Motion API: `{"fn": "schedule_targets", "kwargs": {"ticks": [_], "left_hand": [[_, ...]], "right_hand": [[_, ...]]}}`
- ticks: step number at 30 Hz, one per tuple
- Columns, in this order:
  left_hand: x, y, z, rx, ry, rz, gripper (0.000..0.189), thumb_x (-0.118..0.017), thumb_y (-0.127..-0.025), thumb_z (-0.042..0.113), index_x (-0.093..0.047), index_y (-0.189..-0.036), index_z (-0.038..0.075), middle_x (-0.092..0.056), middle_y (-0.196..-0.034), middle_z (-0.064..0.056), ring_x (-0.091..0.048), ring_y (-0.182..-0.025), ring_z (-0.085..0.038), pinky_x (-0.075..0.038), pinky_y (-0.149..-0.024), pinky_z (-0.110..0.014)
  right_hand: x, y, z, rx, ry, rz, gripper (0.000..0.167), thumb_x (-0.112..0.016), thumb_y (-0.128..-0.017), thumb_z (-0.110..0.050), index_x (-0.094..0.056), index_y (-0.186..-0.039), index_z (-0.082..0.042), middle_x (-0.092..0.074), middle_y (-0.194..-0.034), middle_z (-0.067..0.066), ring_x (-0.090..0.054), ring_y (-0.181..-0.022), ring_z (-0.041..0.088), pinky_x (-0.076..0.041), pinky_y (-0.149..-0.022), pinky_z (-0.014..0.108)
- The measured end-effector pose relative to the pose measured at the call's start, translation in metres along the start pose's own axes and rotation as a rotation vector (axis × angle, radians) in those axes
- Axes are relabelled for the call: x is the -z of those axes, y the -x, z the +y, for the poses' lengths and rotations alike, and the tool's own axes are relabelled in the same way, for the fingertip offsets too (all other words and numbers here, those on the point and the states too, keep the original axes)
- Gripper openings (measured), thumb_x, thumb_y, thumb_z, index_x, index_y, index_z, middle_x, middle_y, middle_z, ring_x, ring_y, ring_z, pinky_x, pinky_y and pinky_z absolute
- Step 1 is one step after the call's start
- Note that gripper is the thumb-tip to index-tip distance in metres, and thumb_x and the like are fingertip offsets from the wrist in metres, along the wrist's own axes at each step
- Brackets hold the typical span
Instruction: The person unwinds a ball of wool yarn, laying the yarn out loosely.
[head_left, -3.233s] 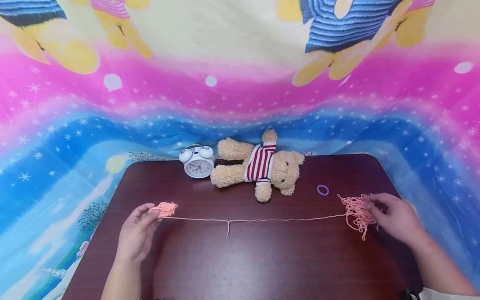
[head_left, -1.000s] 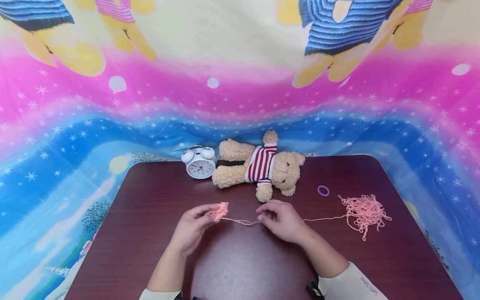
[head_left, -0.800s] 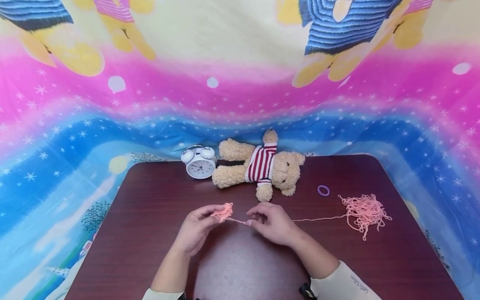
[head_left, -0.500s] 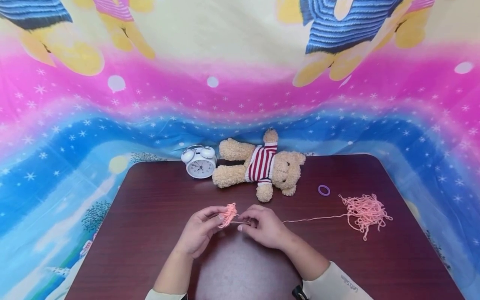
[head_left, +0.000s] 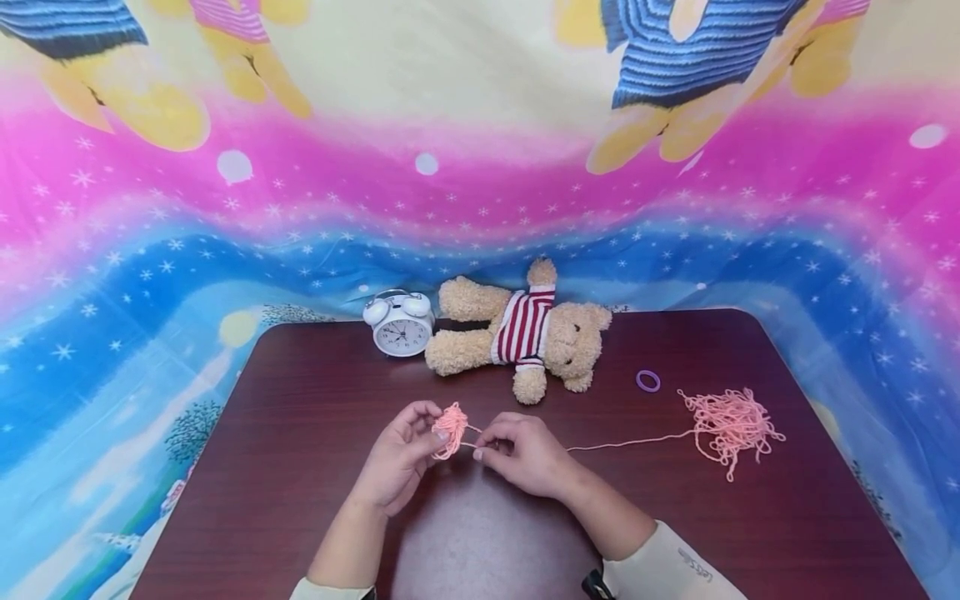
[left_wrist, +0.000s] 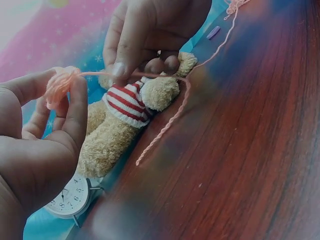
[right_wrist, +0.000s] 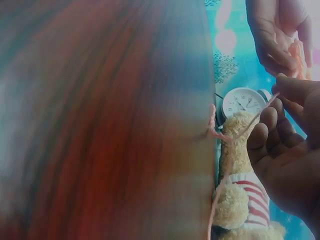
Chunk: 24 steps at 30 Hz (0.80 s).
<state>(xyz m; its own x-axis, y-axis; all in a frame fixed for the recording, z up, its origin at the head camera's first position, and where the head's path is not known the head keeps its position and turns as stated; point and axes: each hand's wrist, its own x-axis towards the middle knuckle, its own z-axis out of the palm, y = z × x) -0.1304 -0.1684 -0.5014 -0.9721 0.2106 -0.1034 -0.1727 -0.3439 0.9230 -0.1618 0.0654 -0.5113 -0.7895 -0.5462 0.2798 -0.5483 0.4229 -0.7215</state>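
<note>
My left hand pinches a small bundle of peach yarn between thumb and fingers, in front of the teddy bear. Close by on the right, my right hand pinches the yarn strand that comes off this bundle. In the left wrist view the strand runs on past the right fingers, and a short twisted tail hangs down from it. From there the strand leads across to a loose, tangled heap of the same yarn on the table's right side.
A teddy bear in a striped shirt lies along the table's back, beside a white alarm clock. A purple ring lies left of the yarn heap. A printed cloth hangs behind the dark wooden table.
The right hand has let go of the heap and come left to the strand beside the bundle. My left hand has carried the bundle right, toward the middle, and the bundle has turned slightly.
</note>
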Motion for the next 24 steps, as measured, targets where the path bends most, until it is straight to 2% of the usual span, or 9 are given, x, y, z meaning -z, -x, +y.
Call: {"fn": "schedule_targets", "kwargs": {"ticks": [3, 6, 12, 16, 19, 24], "left_hand": [[0.003, -0.001, 0.002, -0.006, -0.007, 0.031, 0.043, -0.066, -0.093, -0.004, -0.046, -0.13, 0.002, -0.063, -0.112, -0.005, -0.066, -0.09, -0.013, -0.057, -0.075, -0.026], [0.007, -0.001, 0.004, -0.021, -0.01, 0.069, 0.049, -0.066, -0.092, -0.005, -0.043, -0.135, 0.001, -0.063, -0.115, -0.005, -0.066, -0.093, -0.013, -0.058, -0.08, -0.027], [0.012, -0.001, 0.008, -0.036, 0.009, 0.11, 0.052, -0.064, -0.092, -0.007, -0.043, -0.138, 0.004, -0.062, -0.117, -0.003, -0.066, -0.1, -0.014, -0.056, -0.093, -0.035], [0.013, -0.001, 0.009, -0.044, 0.025, 0.12, 0.059, -0.061, -0.092, -0.01, -0.044, -0.146, 0.007, -0.06, -0.118, -0.003, -0.065, -0.1, -0.014, -0.056, -0.095, -0.034], [0.014, 0.0, 0.008, -0.059, 0.03, 0.119, 0.056, -0.059, -0.093, -0.011, -0.049, -0.145, 0.006, -0.063, -0.115, -0.003, -0.067, -0.099, -0.015, -0.057, -0.093, -0.032], [0.016, 0.001, 0.007, -0.085, 0.042, 0.135, 0.039, -0.061, -0.094, -0.01, -0.063, -0.129, 0.006, -0.071, -0.106, -0.003, -0.07, -0.097, -0.015, -0.058, -0.093, -0.032]], "right_hand": [[0.005, 0.003, 0.002, 0.005, -0.001, 0.009, 0.006, -0.081, -0.09, -0.016, -0.078, -0.092, -0.021, -0.064, -0.088, -0.016, -0.058, -0.075, 0.001, -0.052, -0.066, 0.02], [0.011, 0.008, 0.005, 0.006, 0.005, 0.015, 0.002, -0.08, -0.091, -0.018, -0.078, -0.093, -0.018, -0.065, -0.088, -0.015, -0.058, -0.075, 0.002, -0.052, -0.066, 0.021], [0.021, 0.018, 0.01, -0.01, 0.014, 0.032, 0.002, -0.08, -0.092, -0.019, -0.078, -0.093, -0.019, -0.064, -0.087, -0.015, -0.057, -0.075, 0.002, -0.052, -0.065, 0.022], [0.025, 0.024, 0.014, -0.023, 0.031, 0.036, 0.004, -0.081, -0.091, -0.021, -0.077, -0.09, -0.02, -0.063, -0.085, -0.017, -0.057, -0.074, 0.002, -0.051, -0.064, 0.022], [0.028, 0.028, 0.016, -0.035, 0.039, 0.031, 0.005, -0.081, -0.091, -0.02, -0.076, -0.089, -0.022, -0.062, -0.084, -0.018, -0.057, -0.073, 0.001, -0.051, -0.064, 0.021], [0.036, 0.034, 0.021, -0.029, 0.04, 0.041, 0.006, -0.081, -0.091, -0.018, -0.076, -0.09, -0.021, -0.062, -0.084, -0.018, -0.057, -0.073, 0.001, -0.052, -0.064, 0.022]]}}
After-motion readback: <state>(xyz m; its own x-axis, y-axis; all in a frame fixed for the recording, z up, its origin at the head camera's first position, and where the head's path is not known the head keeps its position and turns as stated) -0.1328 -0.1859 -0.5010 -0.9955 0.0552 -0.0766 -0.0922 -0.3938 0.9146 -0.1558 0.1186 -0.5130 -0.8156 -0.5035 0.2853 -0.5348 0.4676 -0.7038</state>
